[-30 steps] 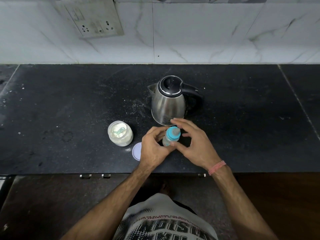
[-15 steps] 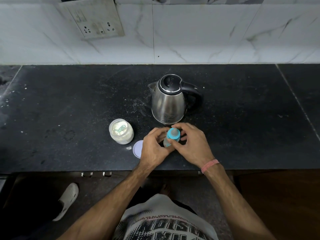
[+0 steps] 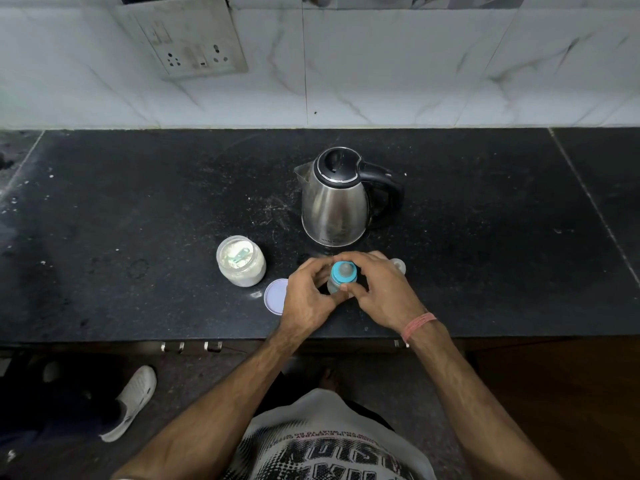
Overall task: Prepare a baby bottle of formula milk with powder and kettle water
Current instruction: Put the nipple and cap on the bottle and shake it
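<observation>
A small baby bottle (image 3: pixel 343 276) with a teal collar and clear teat stands upright on the black counter (image 3: pixel 138 209), just in front of the steel kettle (image 3: pixel 334 197). My left hand (image 3: pixel 308 299) wraps the bottle's body from the left. My right hand (image 3: pixel 381 292) grips the teal collar from the right, thumb and fingers around it. The open powder jar (image 3: pixel 241 260) sits to the left with a green scoop lying in the powder. Its pale lid (image 3: pixel 275 296) lies flat beside my left hand.
A clear bottle cap (image 3: pixel 398 265) peeks out behind my right hand. A wall socket plate (image 3: pixel 187 39) hangs on the tiled backsplash. The counter's front edge runs just below my wrists. A white shoe (image 3: pixel 131 403) shows on the floor at lower left.
Both hands have closed in tighter around the bottle, and my right fingers have shifted around the teal collar. The bottle stays in the same spot.
</observation>
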The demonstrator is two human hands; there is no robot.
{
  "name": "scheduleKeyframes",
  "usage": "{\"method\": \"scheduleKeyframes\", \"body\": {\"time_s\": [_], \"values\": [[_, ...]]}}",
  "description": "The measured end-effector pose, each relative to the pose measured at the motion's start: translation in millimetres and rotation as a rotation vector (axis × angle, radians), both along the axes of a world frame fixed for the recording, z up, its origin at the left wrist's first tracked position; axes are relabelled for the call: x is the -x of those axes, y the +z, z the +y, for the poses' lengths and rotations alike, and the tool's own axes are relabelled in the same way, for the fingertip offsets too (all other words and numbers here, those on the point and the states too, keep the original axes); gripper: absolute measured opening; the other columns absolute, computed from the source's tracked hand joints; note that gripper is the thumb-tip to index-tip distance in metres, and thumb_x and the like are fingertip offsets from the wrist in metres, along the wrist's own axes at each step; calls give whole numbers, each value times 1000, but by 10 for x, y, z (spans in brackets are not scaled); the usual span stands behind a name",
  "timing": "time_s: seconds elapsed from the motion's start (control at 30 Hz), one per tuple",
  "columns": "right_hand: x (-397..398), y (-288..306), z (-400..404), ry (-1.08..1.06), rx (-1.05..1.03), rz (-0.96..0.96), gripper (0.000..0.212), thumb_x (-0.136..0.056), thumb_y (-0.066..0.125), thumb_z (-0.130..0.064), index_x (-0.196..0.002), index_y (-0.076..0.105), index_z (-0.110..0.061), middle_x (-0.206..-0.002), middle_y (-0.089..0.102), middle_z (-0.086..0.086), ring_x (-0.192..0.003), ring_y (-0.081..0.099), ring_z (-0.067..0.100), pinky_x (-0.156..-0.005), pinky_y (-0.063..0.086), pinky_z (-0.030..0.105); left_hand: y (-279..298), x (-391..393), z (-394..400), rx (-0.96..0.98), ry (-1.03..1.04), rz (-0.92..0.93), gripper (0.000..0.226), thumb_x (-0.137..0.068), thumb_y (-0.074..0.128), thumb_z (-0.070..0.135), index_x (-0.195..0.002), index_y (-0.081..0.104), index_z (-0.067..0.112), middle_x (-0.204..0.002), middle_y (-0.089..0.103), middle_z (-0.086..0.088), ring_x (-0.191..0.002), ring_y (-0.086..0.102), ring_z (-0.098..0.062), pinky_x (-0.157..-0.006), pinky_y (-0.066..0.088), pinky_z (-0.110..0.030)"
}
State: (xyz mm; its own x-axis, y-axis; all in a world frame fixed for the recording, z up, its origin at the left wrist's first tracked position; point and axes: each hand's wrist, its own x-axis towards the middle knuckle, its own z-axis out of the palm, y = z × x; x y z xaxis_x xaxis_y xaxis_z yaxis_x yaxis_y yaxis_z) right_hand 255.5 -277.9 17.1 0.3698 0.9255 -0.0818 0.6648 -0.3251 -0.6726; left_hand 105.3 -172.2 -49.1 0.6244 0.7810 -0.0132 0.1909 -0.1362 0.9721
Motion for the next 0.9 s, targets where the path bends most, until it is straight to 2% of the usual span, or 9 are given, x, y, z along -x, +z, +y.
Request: {"method": "scheduleKeyframes", "body": {"time_s": [0.13,0.23,0.37,0.5,0.6,0.7,0.8,0.87,0.9], "values": [[28,-18,-2,-72,-15,-19,58,-96,89,-32,-149,65,-33,-126,56,-22,-118,57,2,-107,54,29,-19,-18,10,4,20,16,61,-79,105,17,-133,79,18,-127,77,5,-118,82,-12,-107,67,-42],[20,-18,25,-74,-36,-78,53,-88,95,-44,-132,70,-32,-121,70,-19,-113,61,6,-99,60,34,-19,-20,9,-18,17,37,60,-79,104,12,-133,79,17,-127,78,6,-117,82,-10,-107,67,-42],[22,-37,54,-87,-26,-119,53,-81,96,-56,-120,67,-33,-112,69,-17,-105,61,9,-90,60,37,-32,8,-19,-43,15,65,57,-79,103,13,-131,80,19,-125,78,8,-114,82,-10,-105,68,-43],[97,-65,72,-93,-41,-168,49,-85,90,-62,-115,69,-29,-109,61,-12,-99,62,10,-86,60,37,-51,13,-25,-114,27,100,56,-79,103,11,-130,81,19,-121,78,10,-113,79,-12,-100,67,-41],[104,-61,106,-107,31,-261,69,-78,78,-87,-111,68,-27,-107,64,-10,-99,63,12,-85,55,33,-60,18,-12,-111,24,94,55,-79,103,13,-129,81,21,-121,78,12,-112,79,-6,-99,67,-35],[81,-5,105,-95,132,-338,90,-68,70,-102,-118,72,-27,-110,69,-9,-105,63,13,-82,44,30,-68,12,16,-29,4,58,55,-80,103,14,-129,79,17,-126,77,7,-115,81,-7,-104,68,-38],[22,65,63,-67,140,-302,96,-73,82,-90,-146,67,-29,-130,69,-8,-122,62,14,-93,48,32,-94,-3,41,0,-12,40,60,-77,105,13,-131,79,16,-128,78,5,-120,81,-11,-109,66,-43],[-28,117,40,43,146,-178,96,-83,95,-58,-166,51,-35,-155,60,-12,-141,56,15,-118,48,38,-120,-13,43,10,-12,47,66,-72,108,10,-131,79,18,-128,78,7,-120,80,-11,-109,66,-42],[-40,129,36,100,141,-142,93,-87,96,-41,-167,49,-39,-160,58,-14,-145,54,14,-123,46,39,-127,-16,40,13,-8,57,69,-71,109,11,-132,78,19,-127,77,8,-120,80,-10,-108,67,-41]]}}
